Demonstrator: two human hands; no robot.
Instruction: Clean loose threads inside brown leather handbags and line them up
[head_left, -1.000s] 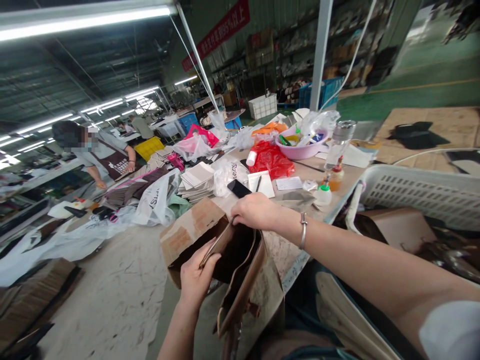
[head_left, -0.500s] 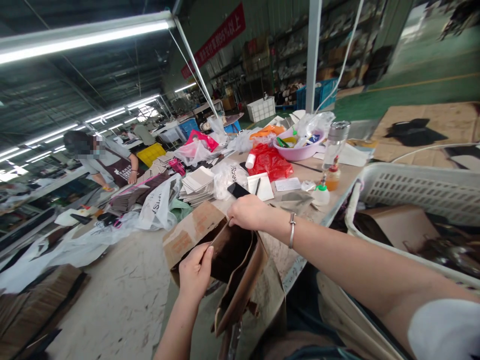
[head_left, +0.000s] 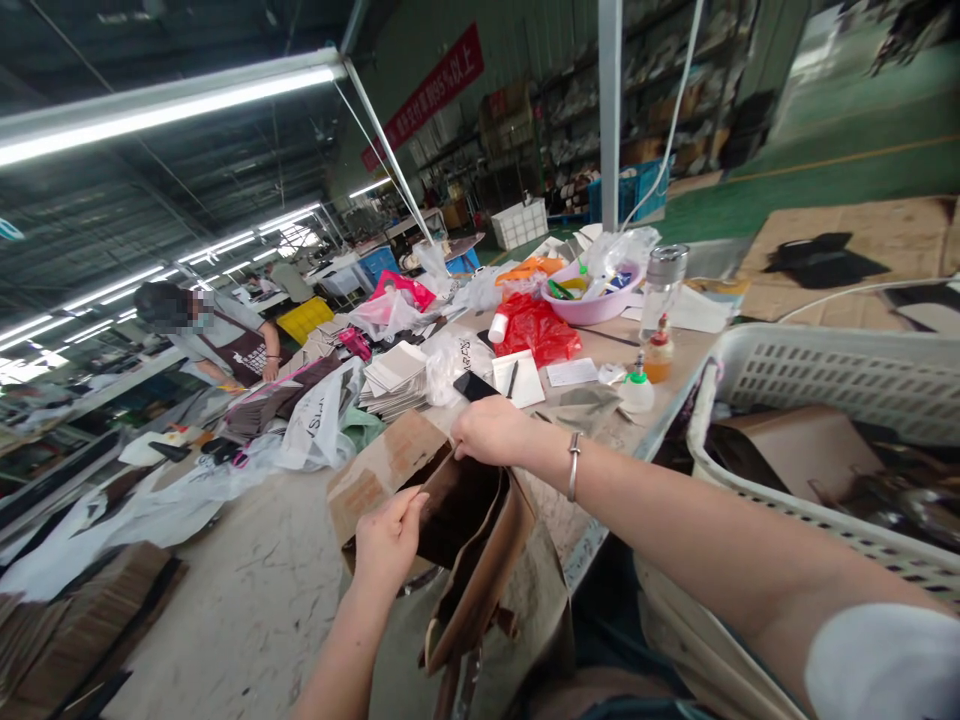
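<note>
A brown and olive bag (head_left: 536, 575) stands at the table's front edge in front of me, its mouth gaping and its inside dark. My left hand (head_left: 388, 535) is closed in a pinch on the near left part of the bag's upper edge. Farther along that same edge, my right hand (head_left: 487, 430), with a metal bangle on its wrist, grips it between thumb and fingers. The edge runs between the two hands. Behind it is a tan cardboard piece (head_left: 382, 465) with tape on it. A dark phone (head_left: 475, 386) lies just beyond my right hand.
A white plastic basket (head_left: 705, 425) with brown pieces stands at right. Stacked brown pieces (head_left: 82, 620) lie at lower left. Beyond are a lilac basin (head_left: 592, 308), a red plastic bag (head_left: 534, 330) and bottles. A co-worker (head_left: 232, 335) works at the far left.
The view has shifted slightly. Both hands keep hold of the bag's edge, and the edge between them has dipped a little into the opening. The co-worker's arms have moved slightly.
</note>
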